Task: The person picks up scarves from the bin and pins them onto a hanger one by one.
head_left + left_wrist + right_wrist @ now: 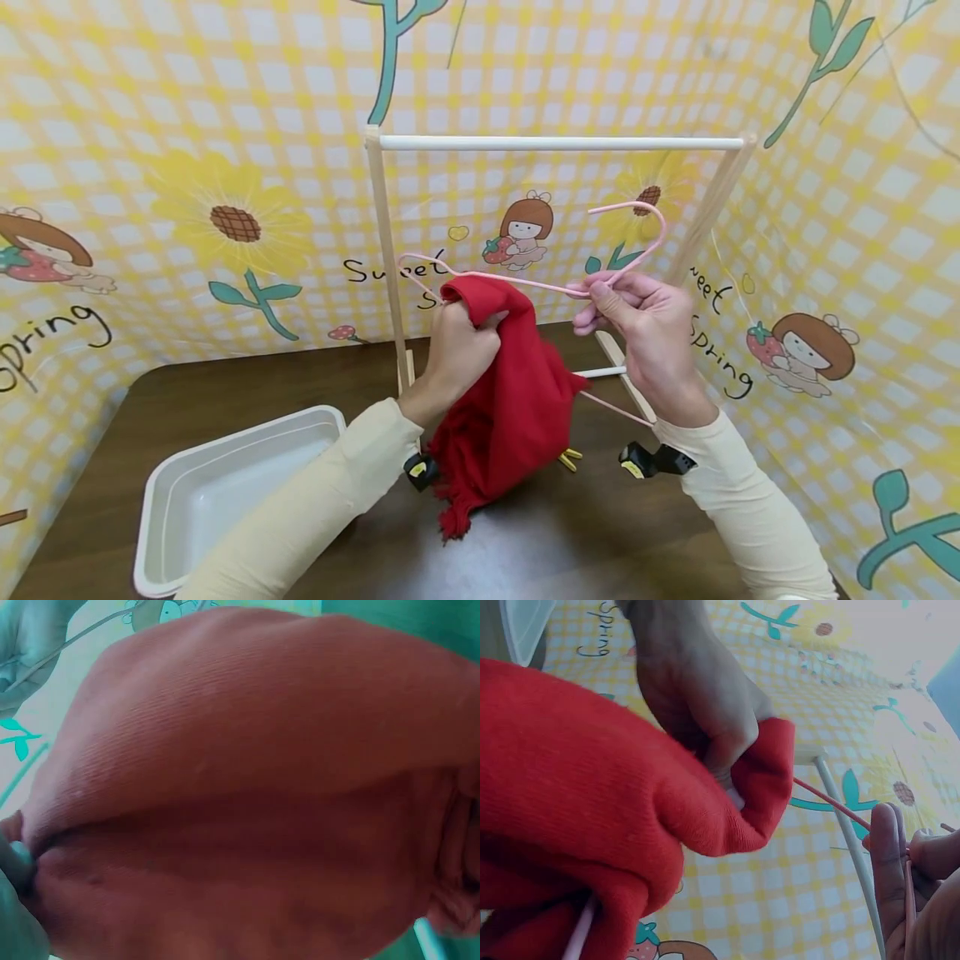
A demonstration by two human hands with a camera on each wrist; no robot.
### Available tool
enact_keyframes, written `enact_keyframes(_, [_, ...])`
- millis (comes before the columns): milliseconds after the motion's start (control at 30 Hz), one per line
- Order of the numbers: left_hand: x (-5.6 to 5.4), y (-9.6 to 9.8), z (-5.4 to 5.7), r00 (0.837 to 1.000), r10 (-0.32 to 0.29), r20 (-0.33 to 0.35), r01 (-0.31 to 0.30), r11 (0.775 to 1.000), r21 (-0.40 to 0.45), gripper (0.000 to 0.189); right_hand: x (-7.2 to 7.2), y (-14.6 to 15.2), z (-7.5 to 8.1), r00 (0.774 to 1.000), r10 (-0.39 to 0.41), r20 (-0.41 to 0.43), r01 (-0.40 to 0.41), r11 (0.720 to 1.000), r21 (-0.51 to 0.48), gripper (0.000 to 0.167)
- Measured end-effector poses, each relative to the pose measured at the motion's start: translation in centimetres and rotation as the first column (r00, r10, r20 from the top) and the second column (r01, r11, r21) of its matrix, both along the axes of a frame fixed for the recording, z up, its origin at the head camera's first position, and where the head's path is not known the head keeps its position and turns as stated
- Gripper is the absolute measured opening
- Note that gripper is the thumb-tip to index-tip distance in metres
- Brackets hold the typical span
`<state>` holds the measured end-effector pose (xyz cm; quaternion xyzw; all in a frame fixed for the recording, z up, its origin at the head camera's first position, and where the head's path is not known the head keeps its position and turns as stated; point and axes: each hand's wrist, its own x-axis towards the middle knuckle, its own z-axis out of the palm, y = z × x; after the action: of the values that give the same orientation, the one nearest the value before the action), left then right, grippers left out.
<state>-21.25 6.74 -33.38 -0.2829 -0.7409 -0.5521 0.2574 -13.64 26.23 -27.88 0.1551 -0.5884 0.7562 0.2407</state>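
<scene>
In the head view my left hand (459,357) grips a bunched fold of a red fringed scarf (528,408), which hangs down toward the table. My right hand (654,333) pinches a pink clothes hanger (517,282) at the base of its hook, thumb on the near side. The scarf drapes over part of the hanger, whose far shoulder sticks out past the left hand and whose lower bar emerges at the right. The scarf (247,742) fills most of the left wrist view. In the right wrist view, the fold of scarf (772,772) surrounds the left fingertips, partly hiding them.
Behind the hands stands a wooden rack with a white top rail (562,143). A white plastic basin (330,414) sits on the brown table at the left. Under the scarf's right side lies a small yellow clip (570,458). A patterned yellow checked cloth (315,167) surrounds the table.
</scene>
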Motion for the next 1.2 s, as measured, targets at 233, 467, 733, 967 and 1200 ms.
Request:
enact_keyframes(233, [-0.6, -0.5, 1.7, 0.994, 0.023, 0.110, 0.005, 0.968, -0.251, 0.016, 0.4, -0.4, -0.4, 1.000, 0.007, -0.009, -0.007, 1.000, 0.015, 0.010])
enact_keyframes(467, [-1.2, -0.7, 3.1, 0.987, 0.148, 0.059, -0.089, 0.819, -0.566, 0.023, 0.5, -1.0, -0.3, 0.999, 0.005, -0.036, -0.004, 0.999, 0.032, 0.009])
enact_keyframes(733, [-1.1, -0.9, 2.9, 0.969, 0.248, 0.009, -0.137, 0.568, -0.811, 0.028, 0.7, -1.4, -1.1, 1.000, -0.003, 0.000, 0.003, 0.995, 0.100, 0.006])
enact_keyframes(967, [-0.3, -1.5, 1.9, 0.966, 0.259, 0.023, -0.121, 0.526, -0.842, 0.055, 0.4, -0.8, -1.5, 0.998, -0.008, 0.055, -0.001, 0.986, 0.166, 0.009])
enact_keyframes(1200, [0.6, -2.9, 1.5, 0.981, 0.176, 0.076, -0.036, 0.560, -0.828, 0.041, 0.1, -0.7, -1.1, 0.994, 0.020, 0.106, -0.041, 0.981, 0.192, 0.016])
